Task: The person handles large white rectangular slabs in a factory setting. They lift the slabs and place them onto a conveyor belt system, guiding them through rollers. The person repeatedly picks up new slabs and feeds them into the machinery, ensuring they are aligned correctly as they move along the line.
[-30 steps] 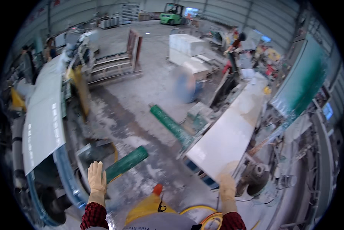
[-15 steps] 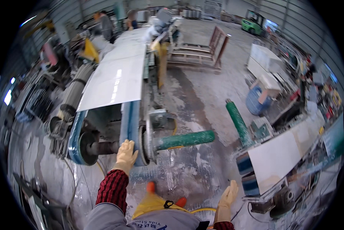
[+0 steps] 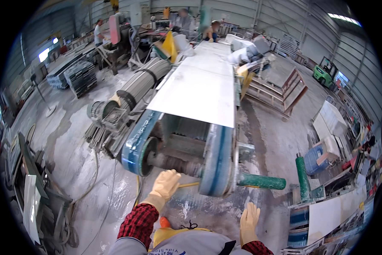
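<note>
Both my hands wear pale yellow rubber gloves. My left hand hangs in front of the roller shaft at the near end of a belt conveyor, with loosely bent fingers and nothing visible in them. Its fingertips overlap the shaft's lower side in view; whether they touch it I cannot tell. Two blue belts, a left one and a right one, run beneath a large white stone slab. Lower right, my right hand is empty, its fingers stretched out.
A green roller juts from the conveyor's right side. Another conveyor with a white slab stands at the right. Bundled rods flank the left. A person stands by the slab's far end. Hoses cross the wet floor.
The view has swung left, so the conveyor appears farther right. My left hand has come away from the right belt to in front of the shaft. My right hand stays open and empty.
</note>
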`<state>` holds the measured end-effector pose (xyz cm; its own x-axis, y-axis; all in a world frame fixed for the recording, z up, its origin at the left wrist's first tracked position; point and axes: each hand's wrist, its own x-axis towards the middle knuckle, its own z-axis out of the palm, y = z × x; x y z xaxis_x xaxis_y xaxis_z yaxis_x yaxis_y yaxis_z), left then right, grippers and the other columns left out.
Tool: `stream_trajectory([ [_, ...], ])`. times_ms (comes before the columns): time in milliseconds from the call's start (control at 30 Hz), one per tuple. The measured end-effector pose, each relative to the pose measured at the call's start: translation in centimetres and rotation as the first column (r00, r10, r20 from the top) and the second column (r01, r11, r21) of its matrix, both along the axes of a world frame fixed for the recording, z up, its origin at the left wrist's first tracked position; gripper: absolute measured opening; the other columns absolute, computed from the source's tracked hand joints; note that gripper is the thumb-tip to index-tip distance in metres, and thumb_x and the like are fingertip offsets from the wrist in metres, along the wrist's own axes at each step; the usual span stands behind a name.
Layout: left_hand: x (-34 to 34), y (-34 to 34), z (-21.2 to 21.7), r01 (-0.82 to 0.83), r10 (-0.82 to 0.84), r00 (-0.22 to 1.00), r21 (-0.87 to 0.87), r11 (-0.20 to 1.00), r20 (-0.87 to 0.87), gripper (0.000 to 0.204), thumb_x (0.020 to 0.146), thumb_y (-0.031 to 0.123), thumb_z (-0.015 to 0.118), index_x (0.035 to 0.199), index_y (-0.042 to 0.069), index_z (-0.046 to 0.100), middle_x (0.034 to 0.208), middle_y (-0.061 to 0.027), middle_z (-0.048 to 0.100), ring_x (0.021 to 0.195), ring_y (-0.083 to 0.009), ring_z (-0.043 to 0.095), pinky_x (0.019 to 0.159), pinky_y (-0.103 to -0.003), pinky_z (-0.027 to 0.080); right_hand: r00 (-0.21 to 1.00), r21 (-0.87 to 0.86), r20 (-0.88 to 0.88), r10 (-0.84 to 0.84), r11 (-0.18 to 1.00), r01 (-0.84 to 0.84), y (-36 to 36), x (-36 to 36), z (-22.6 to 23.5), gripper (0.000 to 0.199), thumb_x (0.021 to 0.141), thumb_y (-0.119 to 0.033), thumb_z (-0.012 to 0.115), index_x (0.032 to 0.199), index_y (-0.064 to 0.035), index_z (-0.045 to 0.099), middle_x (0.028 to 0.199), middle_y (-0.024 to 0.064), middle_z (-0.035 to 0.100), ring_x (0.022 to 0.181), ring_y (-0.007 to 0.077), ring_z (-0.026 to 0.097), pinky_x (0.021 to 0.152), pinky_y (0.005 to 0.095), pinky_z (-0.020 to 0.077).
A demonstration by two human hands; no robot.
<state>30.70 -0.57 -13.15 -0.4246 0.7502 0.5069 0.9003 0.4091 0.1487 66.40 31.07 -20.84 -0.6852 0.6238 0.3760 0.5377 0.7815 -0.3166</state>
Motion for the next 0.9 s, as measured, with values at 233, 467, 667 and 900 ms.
stream_trajectory([
  [233,-10.1,-14.7,1.4,-0.367,0.367,0.93,-0.059,0.928,-0.01,0.054,0.092,0.024,0.076,0.14,0.01,0.058,0.136,-0.0166,0.06,0.129,-0.0356,0.056,0.11,-0.049,0.045,0.981,0.15,-0.067,0.182,0.974,-0.171,-4.1,-17.9,7.7,0.039,0.096,-0.015,0.059,0.129,0.0039,0.066,0.132,0.0238,0.068,0.121,0.0419,0.059,0.109,0.0516,0.044],
  [467,-14.1,-14.4,0.6,-0.388,0.39,0.92,-0.06,0.92,0.031,0.058,0.091,0.025,0.077,0.143,0.01,0.057,0.141,-0.0173,0.058,0.131,-0.0373,0.056,0.112,-0.049,0.044,0.958,0.166,0.003,0.286,0.945,-0.283,-4.0,-28.0,7.4,0.05,0.097,-0.022,0.064,0.139,0.0046,0.063,0.141,0.0232,0.066,0.133,0.0407,0.057,0.119,0.0516,0.0399],
  [667,-18.8,-10.5,0.9,-0.345,0.343,0.939,-0.065,0.936,-0.033,0.052,0.098,0.026,0.071,0.145,0.012,0.056,0.141,-0.0175,0.058,0.134,-0.0379,0.054,0.112,-0.05,0.044,0.953,0.317,-0.043,0.3,0.909,-0.272,0.2,-34.1,8.9,0.037,0.09,-0.019,0.066,0.121,0.0009,0.066,0.125,0.0178,0.066,0.117,0.0378,0.059,0.107,0.0492,0.0455],
  [900,-24.0,-8.9,4.0,-0.268,0.294,0.95,-0.213,0.94,0.102,0.052,0.101,0.023,0.067,0.149,0.008,0.053,0.135,-0.0193,0.059,0.125,-0.0396,0.057,0.108,-0.049,0.045,0.971,0.24,-0.128,0.203,0.956,-0.168,4.0,-41.2,8.6,0.033,0.085,-0.024,0.071,0.109,-0.0046,0.062,0.116,0.0164,0.061,0.11,0.0373,0.057,0.1,0.0492,0.0456],
])
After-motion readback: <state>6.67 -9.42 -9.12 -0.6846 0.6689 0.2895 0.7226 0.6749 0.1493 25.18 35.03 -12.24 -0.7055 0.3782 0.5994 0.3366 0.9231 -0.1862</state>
